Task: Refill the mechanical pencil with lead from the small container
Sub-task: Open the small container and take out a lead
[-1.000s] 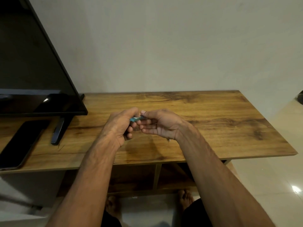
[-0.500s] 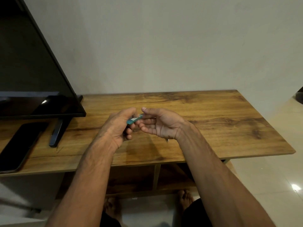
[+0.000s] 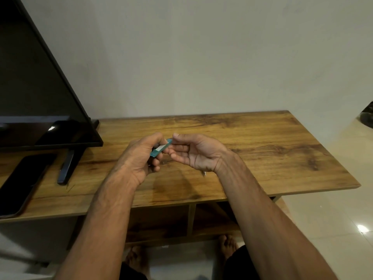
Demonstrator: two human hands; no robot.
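Wooden tabletop [image 3: 252, 154], TV [image 3: 36, 98] + phone [image 3: 22, 184] far left, clear of work. Both hands raised over tabletop centre, prob. for steadiness. Left hand [image 3: 139, 158] grip clamped on teal lead container [image 3: 160, 149], tilted up-right. Right hand [image 3: 198, 152] fingertips pinching container's top end, likely opening it; palm half open. Pencil tip [image 3: 204, 173] peeking below right wrist — held or lying, can't tell.

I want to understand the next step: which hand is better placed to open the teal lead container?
The right hand, probably. The left hand grips the teal lead container by its lower part, while the right fingertips already touch its free upper end.
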